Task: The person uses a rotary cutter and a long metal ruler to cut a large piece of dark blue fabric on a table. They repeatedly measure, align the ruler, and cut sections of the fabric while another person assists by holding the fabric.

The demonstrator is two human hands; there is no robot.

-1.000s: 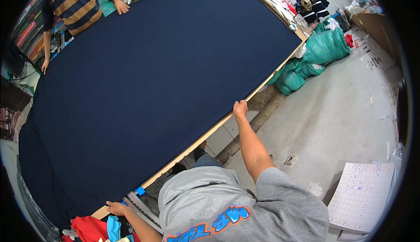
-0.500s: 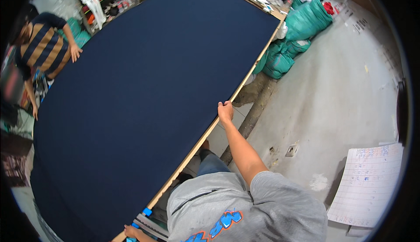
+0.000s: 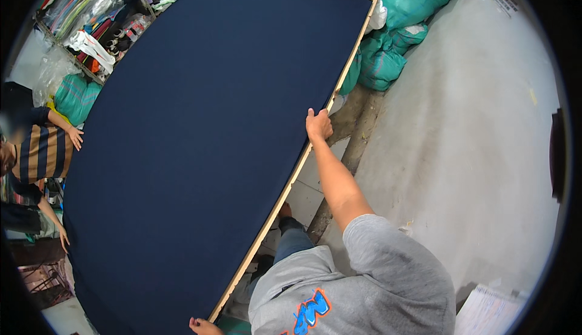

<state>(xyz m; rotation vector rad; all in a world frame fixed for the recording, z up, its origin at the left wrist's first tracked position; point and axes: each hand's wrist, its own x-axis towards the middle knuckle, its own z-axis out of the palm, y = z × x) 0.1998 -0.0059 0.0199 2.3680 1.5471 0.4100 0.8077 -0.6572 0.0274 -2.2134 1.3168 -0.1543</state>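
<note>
A wide sheet of dark navy fabric (image 3: 206, 135) lies smooth over a long table with a pale wooden edge (image 3: 267, 226). My right hand (image 3: 319, 126) is closed on the fabric's margin at that edge, thumb up, arm stretched forward. At the bottom of the picture my left hand (image 3: 205, 326) is at the same edge, nearer to me, its fingers curled on the fabric's margin. Part of that hand is cut off by the picture's rim. Across the table, a co-worker's two hands, one farther up (image 3: 75, 138) and one lower (image 3: 63, 238), touch the opposite side of the fabric.
Green sacks (image 3: 388, 50) are piled beyond the table's right edge, against a grey wall (image 3: 461, 153). Shelving with folded cloth and plastic bags (image 3: 91, 14) stands at the far left. A pipe-like ledge (image 3: 345, 159) runs along the floor. Lined paper (image 3: 491, 311) hangs at lower right.
The view has turned, so the table and co-worker appear shifted. Blue pieces beside my left hand no longer show. My right hand stays at the edge, thumb now raised.
</note>
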